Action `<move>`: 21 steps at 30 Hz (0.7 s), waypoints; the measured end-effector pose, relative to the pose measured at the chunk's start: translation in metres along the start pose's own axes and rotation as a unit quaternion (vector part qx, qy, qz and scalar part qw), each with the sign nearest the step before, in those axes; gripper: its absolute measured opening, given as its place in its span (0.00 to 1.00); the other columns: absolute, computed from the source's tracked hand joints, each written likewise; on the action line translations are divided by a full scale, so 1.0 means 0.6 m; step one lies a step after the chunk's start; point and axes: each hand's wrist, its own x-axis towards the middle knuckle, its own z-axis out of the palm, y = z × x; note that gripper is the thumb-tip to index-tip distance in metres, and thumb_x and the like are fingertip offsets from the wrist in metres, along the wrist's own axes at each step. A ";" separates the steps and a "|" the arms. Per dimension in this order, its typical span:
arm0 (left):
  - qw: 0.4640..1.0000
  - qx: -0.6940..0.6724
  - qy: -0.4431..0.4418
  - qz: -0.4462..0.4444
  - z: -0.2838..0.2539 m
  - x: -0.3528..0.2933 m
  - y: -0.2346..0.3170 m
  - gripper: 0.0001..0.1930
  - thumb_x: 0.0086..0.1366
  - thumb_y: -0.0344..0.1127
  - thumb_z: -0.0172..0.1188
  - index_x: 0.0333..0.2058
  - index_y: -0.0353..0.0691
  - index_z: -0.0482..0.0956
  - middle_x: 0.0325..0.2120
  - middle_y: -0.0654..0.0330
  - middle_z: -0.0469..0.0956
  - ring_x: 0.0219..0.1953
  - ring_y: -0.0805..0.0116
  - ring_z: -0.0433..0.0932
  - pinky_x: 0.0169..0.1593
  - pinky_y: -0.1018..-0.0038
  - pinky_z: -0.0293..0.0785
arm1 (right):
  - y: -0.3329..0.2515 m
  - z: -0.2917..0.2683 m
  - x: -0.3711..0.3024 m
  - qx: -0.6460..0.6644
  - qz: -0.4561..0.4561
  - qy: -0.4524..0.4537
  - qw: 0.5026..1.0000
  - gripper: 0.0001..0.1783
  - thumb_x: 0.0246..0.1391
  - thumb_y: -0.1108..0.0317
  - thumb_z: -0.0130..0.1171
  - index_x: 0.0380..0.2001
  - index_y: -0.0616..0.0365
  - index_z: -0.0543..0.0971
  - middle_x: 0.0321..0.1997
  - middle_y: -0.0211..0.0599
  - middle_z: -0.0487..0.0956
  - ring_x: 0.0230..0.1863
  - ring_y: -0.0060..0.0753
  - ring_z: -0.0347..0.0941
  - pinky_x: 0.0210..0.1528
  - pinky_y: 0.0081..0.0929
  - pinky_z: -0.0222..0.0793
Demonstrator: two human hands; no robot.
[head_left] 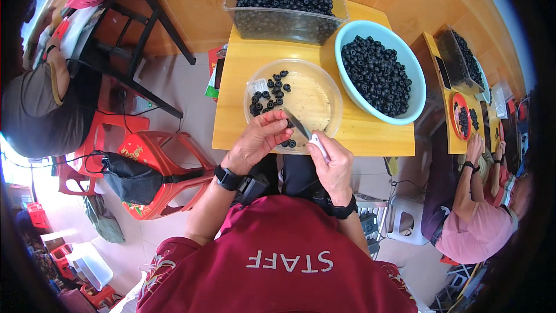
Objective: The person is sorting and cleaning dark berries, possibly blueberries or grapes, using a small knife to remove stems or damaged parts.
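My right hand [335,165] is closed around the pale handle of a small knife [297,123], its blade pointing up and left toward my left fingertips. My left hand [262,139] is pinched by the blade, on what looks like a small black ring-shaped part, mostly hidden by the fingers. Beneath both hands lies a round clear shallow tray [321,95] with crumbs on its bottom. Several loose black ring-shaped parts [270,104] rest on its left side, next to a small clear plastic piece [257,86]. A few more lie at its near edge.
On the wooden table [231,122] stand a light-blue basin [420,90] and a clear box [284,18], both full of black parts. Red plastic stools [153,156] are at my left. Co-workers sit on both sides; one in pink [475,229] works at another table.
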 end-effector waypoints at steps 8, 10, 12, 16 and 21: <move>0.999 -0.046 -0.009 0.011 0.001 -0.008 -0.005 0.11 0.66 0.28 0.59 0.46 0.38 0.76 0.39 0.62 0.79 0.38 0.74 0.78 0.46 0.77 0.78 | -0.006 0.006 0.001 -0.059 -0.065 -0.056 0.995 0.16 0.49 0.65 0.69 0.41 0.57 0.81 0.27 0.41 0.81 0.25 0.40 0.79 0.26 0.31 0.73; 0.998 -0.062 -0.017 0.008 0.002 -0.011 -0.004 0.11 0.66 0.28 0.59 0.46 0.37 0.76 0.38 0.62 0.79 0.37 0.74 0.79 0.45 0.77 0.78 | -0.007 0.006 0.002 -0.062 -0.073 -0.056 0.994 0.16 0.49 0.65 0.69 0.41 0.58 0.80 0.27 0.40 0.81 0.25 0.40 0.79 0.26 0.31 0.73; 0.997 -0.073 -0.017 0.007 0.003 -0.014 -0.005 0.11 0.66 0.28 0.59 0.46 0.37 0.76 0.38 0.62 0.79 0.36 0.74 0.79 0.45 0.77 0.78 | -0.007 0.006 0.002 -0.065 -0.080 -0.055 0.993 0.16 0.49 0.65 0.69 0.41 0.58 0.80 0.28 0.40 0.81 0.25 0.40 0.79 0.26 0.31 0.73; 0.996 -0.090 -0.004 0.006 0.002 -0.017 -0.007 0.11 0.66 0.27 0.58 0.47 0.36 0.76 0.37 0.61 0.79 0.35 0.73 0.79 0.44 0.77 0.79 | -0.005 0.007 0.002 -0.067 -0.085 -0.051 0.993 0.17 0.49 0.65 0.69 0.42 0.57 0.80 0.27 0.40 0.80 0.24 0.39 0.79 0.26 0.31 0.73; 0.996 -0.092 -0.015 0.010 0.003 -0.020 -0.004 0.10 0.66 0.26 0.58 0.45 0.36 0.76 0.36 0.60 0.79 0.34 0.72 0.79 0.44 0.76 0.80 | 0.000 0.006 0.003 -0.069 -0.087 -0.057 0.992 0.18 0.48 0.65 0.69 0.43 0.56 0.80 0.26 0.39 0.79 0.23 0.40 0.78 0.25 0.33 0.72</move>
